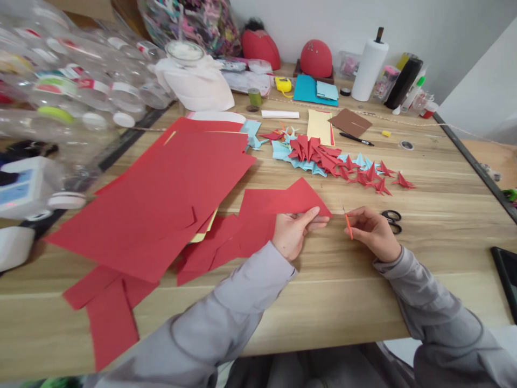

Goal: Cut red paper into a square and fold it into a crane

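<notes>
My left hand (294, 234) pinches a folded piece of red paper (304, 198) between thumb and fingers, its pointed corner reaching right. A short gap away, my right hand (375, 231) grips a small orange craft knife (348, 225), its thin metal tip pointing up and away from me. The knife and the paper do not touch. Just beyond my right fingers lie black-handled scissors (392, 221), partly hidden by the hand. Loose red paper pieces (226, 242) lie left of my left hand.
Large red sheets (177, 188) cover the table's left side. Folded red cranes (371, 175) and light-blue ones (301, 161) cluster beyond my hands. Farther back are brown paper (350, 123), a black pen (356, 139) and a white bottle (369, 70). Plastic bottles (92, 91) pile up at left.
</notes>
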A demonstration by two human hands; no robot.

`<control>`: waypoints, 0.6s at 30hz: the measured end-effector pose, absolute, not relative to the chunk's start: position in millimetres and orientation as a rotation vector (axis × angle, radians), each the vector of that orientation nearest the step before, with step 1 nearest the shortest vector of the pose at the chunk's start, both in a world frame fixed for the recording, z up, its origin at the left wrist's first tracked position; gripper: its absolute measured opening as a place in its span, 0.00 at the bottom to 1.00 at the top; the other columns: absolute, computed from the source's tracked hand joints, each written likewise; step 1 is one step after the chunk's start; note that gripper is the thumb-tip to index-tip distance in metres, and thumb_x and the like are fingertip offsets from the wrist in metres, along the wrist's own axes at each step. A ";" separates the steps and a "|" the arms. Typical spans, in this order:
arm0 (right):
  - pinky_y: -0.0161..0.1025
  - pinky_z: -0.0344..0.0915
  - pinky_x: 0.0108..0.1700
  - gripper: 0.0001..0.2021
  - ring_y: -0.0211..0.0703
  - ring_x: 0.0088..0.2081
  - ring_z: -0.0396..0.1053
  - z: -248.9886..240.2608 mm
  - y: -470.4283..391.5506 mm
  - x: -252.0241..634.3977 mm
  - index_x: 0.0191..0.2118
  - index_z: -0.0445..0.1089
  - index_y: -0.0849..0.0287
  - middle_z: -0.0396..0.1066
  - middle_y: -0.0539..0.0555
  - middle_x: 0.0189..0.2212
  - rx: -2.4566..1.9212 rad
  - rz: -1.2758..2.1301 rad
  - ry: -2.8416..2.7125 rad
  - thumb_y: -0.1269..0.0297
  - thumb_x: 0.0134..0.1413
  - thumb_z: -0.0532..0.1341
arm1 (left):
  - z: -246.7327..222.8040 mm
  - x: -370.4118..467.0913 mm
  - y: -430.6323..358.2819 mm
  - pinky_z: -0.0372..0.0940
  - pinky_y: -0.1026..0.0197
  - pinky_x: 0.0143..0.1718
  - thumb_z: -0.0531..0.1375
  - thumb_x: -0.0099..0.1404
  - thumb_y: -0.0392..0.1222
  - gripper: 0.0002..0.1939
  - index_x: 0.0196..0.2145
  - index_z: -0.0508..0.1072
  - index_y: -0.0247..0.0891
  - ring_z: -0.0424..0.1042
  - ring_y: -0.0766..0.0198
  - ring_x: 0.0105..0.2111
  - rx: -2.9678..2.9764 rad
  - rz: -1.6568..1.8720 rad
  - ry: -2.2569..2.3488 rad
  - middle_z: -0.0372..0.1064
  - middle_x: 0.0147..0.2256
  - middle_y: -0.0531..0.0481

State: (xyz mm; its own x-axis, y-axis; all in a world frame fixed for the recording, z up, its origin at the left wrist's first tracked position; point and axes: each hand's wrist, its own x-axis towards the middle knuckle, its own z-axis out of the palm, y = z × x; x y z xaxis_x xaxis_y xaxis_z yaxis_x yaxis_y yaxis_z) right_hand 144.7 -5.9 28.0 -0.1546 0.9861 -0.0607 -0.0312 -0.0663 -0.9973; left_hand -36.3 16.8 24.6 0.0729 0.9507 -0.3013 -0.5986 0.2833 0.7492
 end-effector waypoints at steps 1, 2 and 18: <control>0.32 0.62 0.25 0.16 0.33 0.23 0.66 28.6 -5.9 144.8 0.35 0.68 0.58 0.70 0.48 0.24 -1.150 1.398 -1.265 0.66 0.37 0.71 | 24.9 -36.4 17.1 0.71 0.64 0.26 0.72 0.39 0.40 0.16 0.22 0.72 0.28 0.76 0.60 0.24 0.500 1.239 0.875 0.71 0.21 0.50; 0.32 0.62 0.25 0.16 0.33 0.23 0.66 28.8 -6.0 145.0 0.35 0.68 0.58 0.71 0.48 0.24 -1.150 1.406 -1.273 0.66 0.37 0.71 | 25.1 -36.5 17.3 0.71 0.64 0.25 0.72 0.39 0.40 0.16 0.23 0.72 0.28 0.76 0.60 0.24 0.501 1.239 0.871 0.72 0.21 0.50; 0.37 0.69 0.34 0.15 0.38 0.29 0.72 22.4 -9.2 137.9 0.35 0.72 0.58 0.76 0.51 0.28 -1.141 1.333 -1.181 0.66 0.36 0.72 | 25.4 -27.1 2.8 0.71 0.62 0.28 0.71 0.41 0.42 0.16 0.23 0.73 0.28 0.75 0.60 0.23 0.597 1.034 0.833 0.73 0.21 0.47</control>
State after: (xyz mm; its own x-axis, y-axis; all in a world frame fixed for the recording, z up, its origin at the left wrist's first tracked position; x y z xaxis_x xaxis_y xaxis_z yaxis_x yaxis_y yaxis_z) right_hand 137.9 -9.2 22.4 -0.0759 0.9964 -0.0387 -0.0820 -0.0449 -0.9956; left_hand -27.1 2.8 25.4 0.2638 0.9132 -0.3107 -0.4972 0.4048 0.7674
